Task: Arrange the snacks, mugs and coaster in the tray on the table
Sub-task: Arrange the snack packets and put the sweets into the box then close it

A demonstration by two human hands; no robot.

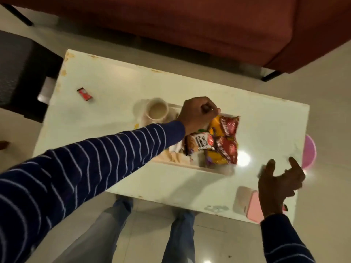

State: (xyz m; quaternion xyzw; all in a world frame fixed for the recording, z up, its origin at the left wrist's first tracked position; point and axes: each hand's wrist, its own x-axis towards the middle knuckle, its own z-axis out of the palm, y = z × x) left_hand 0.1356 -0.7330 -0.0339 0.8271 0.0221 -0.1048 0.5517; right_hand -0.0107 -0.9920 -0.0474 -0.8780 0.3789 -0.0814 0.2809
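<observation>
Tray (182, 165) sits on the white table (106, 80), roughly in its middle, and serves as my landmark from the head view. Inside it lie the snack packets (224, 141), red and yellow bags filling its right half, with a white salted-peanuts pack (202, 144) tucked against their left side. A pale mug (157, 111) holding a light drink stands at the tray's far left corner. The left hand (197, 114) hovers over the tray's far side, fingers curled tight round something small I cannot make out, right above the top edge of the packets. The right hand (279, 184) hangs off to the tray's right, near the table's front edge, fingers loosely spread and gripping nothing. Beside that hand lies a pink case (253, 207), and a pink round thing (309, 151) pokes past the table's right edge. Well left of the tray rests a small red sachet (84, 94), with bare tabletop between.
</observation>
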